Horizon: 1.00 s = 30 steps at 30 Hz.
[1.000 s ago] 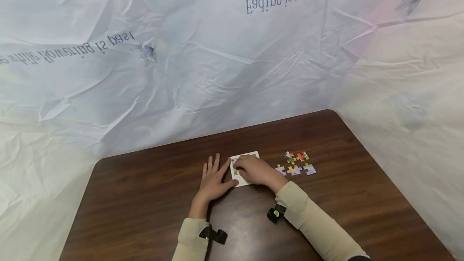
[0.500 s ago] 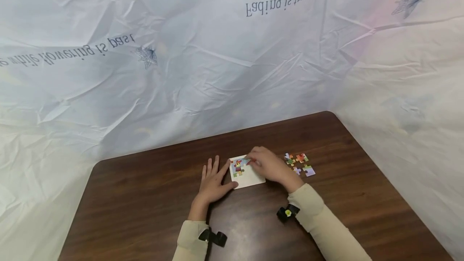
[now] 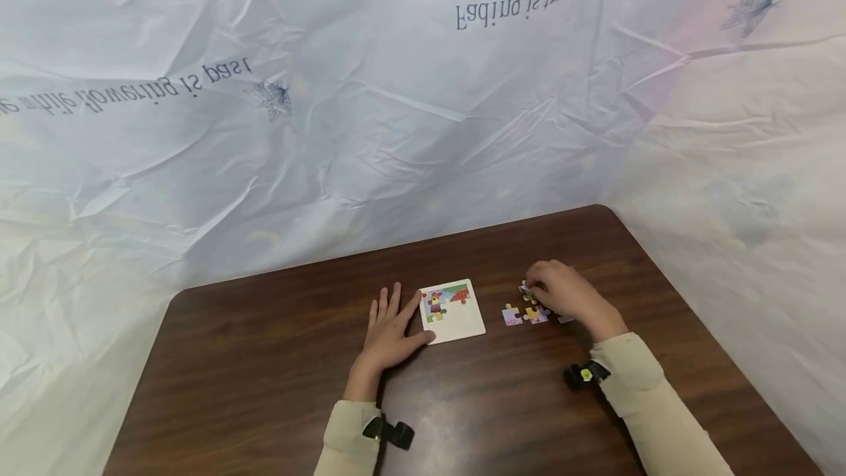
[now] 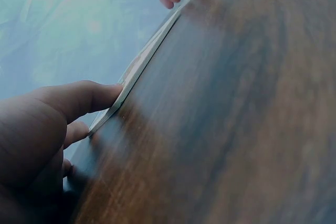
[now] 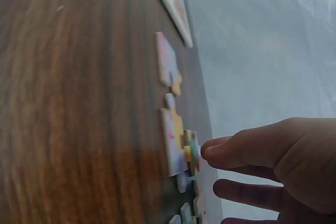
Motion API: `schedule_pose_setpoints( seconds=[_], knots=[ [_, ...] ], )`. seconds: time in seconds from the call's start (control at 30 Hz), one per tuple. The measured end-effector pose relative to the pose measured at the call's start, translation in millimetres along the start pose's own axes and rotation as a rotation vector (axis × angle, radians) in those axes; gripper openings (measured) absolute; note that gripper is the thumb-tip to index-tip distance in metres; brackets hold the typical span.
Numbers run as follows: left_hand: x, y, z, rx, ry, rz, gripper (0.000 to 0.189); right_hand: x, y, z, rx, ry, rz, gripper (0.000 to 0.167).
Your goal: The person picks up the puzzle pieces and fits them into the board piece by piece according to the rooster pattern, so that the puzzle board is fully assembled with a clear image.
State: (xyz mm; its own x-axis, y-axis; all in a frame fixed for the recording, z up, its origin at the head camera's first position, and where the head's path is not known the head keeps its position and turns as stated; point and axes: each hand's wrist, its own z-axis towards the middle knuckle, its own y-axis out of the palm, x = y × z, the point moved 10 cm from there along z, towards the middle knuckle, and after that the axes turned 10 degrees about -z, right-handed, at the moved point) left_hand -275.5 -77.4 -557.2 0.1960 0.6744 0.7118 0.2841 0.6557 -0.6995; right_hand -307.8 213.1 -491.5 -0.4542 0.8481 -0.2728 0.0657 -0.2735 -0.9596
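Right fingers (image 5: 247, 148) over puzzle pieces (image 3: 512, 315), left fingers (image 4: 92, 98) touching board (image 3: 460, 326) (part-filled)

A lettered sheet (image 3: 396, 156) — creased — hangs behind the table (image 3: 251, 373).

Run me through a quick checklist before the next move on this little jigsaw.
1. Board steadied: ok, the left hand touches its left side.
2. Space for another piece: ok, the board's lower right is bare.
3. Loose pieces close to the right hand: ok, it is right over some of them.
4. All loose pieces visible from the head: not ok, the right hand hides part of the group.
5. Piece gripped by the right hand: cannot tell, contact at the fingertips is unclear.
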Motion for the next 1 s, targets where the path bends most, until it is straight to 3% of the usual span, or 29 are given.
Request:
schedule_pose_setpoints(
  seconds=[0.37,0.63,0.83,1.0],
  knots=[
    [1.1,5.5,-1.6,-0.013,0.000,-0.001,0.088,2,17,8.5,-0.147,0.002,-0.050,0.025],
    [1.6,3.1,1.9,-0.013,-0.011,0.025,0.088,10,10,19.8,-0.142,0.005,-0.014,0.030],
    [1.1,0.6,1.8,-0.017,-0.022,0.027,0.088,12,10,23.6,-0.136,-0.010,-0.015,0.013],
    [-1.6,2.1,1.8,-0.021,-0.029,0.027,0.088,14,14,27.8,-0.145,-0.024,0.001,0.012]
  ],
)
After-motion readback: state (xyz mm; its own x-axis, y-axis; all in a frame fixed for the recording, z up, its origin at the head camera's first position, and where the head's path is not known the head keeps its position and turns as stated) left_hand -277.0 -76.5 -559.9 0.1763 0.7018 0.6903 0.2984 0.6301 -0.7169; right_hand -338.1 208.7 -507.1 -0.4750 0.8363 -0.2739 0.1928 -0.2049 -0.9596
